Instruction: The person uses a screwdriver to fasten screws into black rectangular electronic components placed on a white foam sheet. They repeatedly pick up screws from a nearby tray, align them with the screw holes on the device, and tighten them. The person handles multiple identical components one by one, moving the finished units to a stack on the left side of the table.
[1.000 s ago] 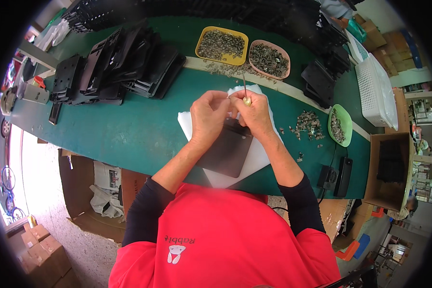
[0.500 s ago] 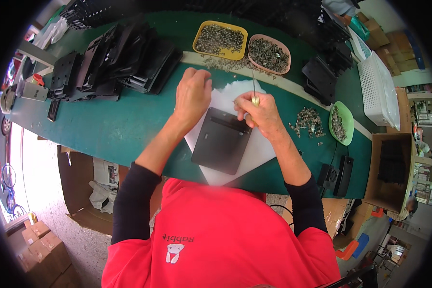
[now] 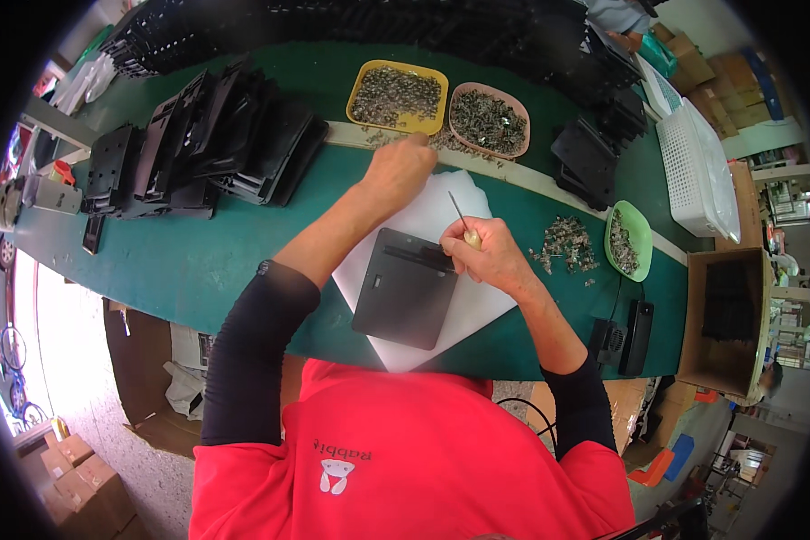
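Note:
My left hand (image 3: 403, 173) reaches over the far side of the white foam sheet (image 3: 488, 301), its curled fingers close to the loose small metal parts spilled along the pale strip (image 3: 540, 180). What lies between those fingertips is hidden. In my right hand (image 3: 495, 256) is a screwdriver (image 3: 459, 209) with a yellowish handle, its thin shaft tilted up and away from me. That hand hovers at the right far corner of a flat black panel (image 3: 403, 301), which lies on the foam sheet. A slot-like recess runs across the panel's far part.
Beyond the strip stand a yellow tray (image 3: 360, 110) and a pink tray (image 3: 524, 144) of small metal parts. Right of the foam lie a loose parts pile (image 3: 567, 245) and a green tray (image 3: 644, 232). Stacked black panels (image 3: 243, 135) stand left; a white basket (image 3: 693, 171) sits far right.
My left hand has moved away and to the right, from beside the foam to the spilled metal parts. My right hand still holds the screwdriver, whose shaft now leans further left. The view has shifted slightly.

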Available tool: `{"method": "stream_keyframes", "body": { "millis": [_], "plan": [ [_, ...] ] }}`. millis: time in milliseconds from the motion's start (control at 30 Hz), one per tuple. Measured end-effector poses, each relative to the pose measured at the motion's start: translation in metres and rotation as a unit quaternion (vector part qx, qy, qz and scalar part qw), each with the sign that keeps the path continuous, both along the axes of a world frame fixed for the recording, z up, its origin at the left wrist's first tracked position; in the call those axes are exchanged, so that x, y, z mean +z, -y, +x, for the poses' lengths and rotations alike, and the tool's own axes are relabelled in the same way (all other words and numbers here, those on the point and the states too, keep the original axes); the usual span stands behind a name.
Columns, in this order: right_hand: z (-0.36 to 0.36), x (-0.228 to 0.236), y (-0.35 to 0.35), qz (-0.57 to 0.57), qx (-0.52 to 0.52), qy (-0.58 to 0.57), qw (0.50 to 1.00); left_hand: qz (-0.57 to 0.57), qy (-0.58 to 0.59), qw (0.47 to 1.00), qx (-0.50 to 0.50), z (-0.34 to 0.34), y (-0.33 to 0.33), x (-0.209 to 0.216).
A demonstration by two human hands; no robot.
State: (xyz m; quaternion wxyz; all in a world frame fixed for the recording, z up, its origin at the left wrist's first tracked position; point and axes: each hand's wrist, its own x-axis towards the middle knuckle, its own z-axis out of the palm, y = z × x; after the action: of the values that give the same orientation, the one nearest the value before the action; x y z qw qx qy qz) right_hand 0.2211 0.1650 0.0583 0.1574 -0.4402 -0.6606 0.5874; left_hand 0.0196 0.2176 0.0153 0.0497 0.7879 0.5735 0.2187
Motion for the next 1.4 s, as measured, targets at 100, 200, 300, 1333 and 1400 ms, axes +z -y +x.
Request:
{"method": "stream_keyframes", "body": {
  "millis": [100,200,300,1333,1400],
  "plan": [
    [0.001,-0.005,-0.003,-0.008,0.006,0.017,1.000,0.030,-0.004,1.000,-0.007,-0.001,0.002,-0.013],
    [0.001,-0.005,-0.006,0.008,0.029,0.013,0.999,-0.016,-0.013,1.000,0.005,0.003,-0.005,-0.006],
    [-0.004,0.002,-0.007,0.050,0.059,0.063,0.995,-0.096,-0.012,0.995,0.025,0.007,-0.005,0.019],
    [-0.004,-0.002,-0.021,0.511,0.332,0.116,0.784,-0.092,-0.012,0.995,-0.046,-0.011,0.006,0.021],
    [0.002,-0.015,-0.019,0.497,0.293,0.032,0.816,-0.086,-0.022,0.995,-0.048,-0.010,0.006,0.019]
  ]
}}
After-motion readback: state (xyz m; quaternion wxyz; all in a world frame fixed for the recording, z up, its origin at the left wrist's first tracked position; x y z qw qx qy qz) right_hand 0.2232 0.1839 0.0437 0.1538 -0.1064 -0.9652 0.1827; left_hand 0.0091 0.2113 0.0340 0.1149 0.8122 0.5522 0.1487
